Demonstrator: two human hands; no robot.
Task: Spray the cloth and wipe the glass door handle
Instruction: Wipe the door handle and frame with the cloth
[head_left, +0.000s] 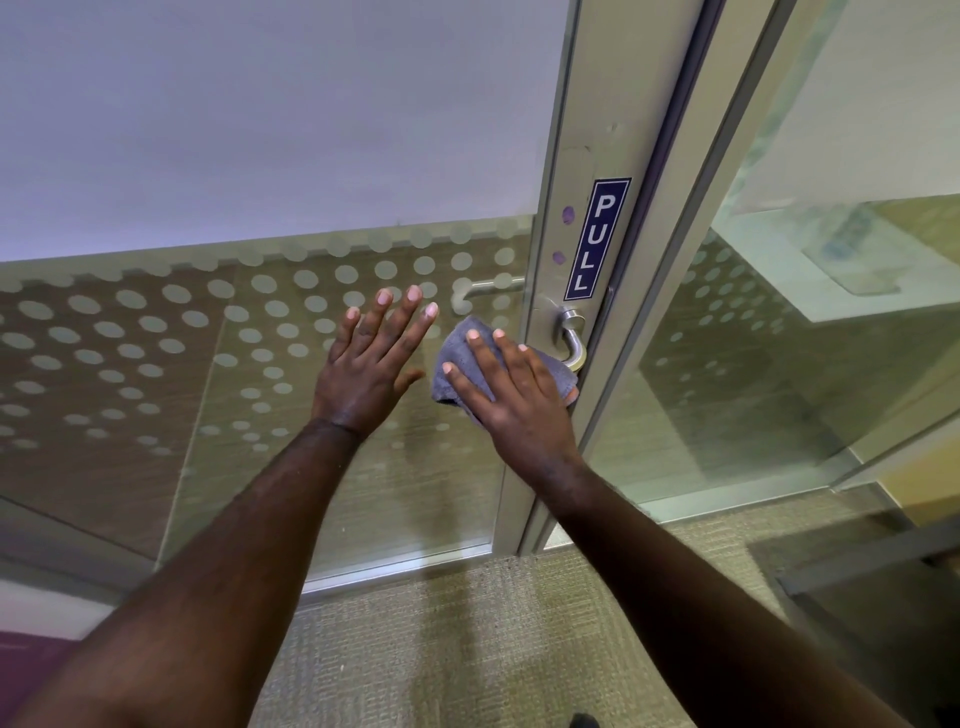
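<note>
A glass door (311, 156) with frosted dots fills the view, framed in grey metal. Its silver lever handle (572, 338) sits on the frame just below a blue PULL sticker (597, 239). My right hand (514, 395) lies flat over a grey cloth (460, 343), pressing it against the lever's grip, most of which the cloth and hand hide. My left hand (371, 364) rests flat on the glass to the left of the cloth, fingers spread, holding nothing. No spray bottle is in view.
A second handle (488, 286) shows through the glass on the door's far side. To the right stand a metal door frame (691, 234) and a fixed glass panel (831, 312). Beige carpet (467, 649) covers the floor below.
</note>
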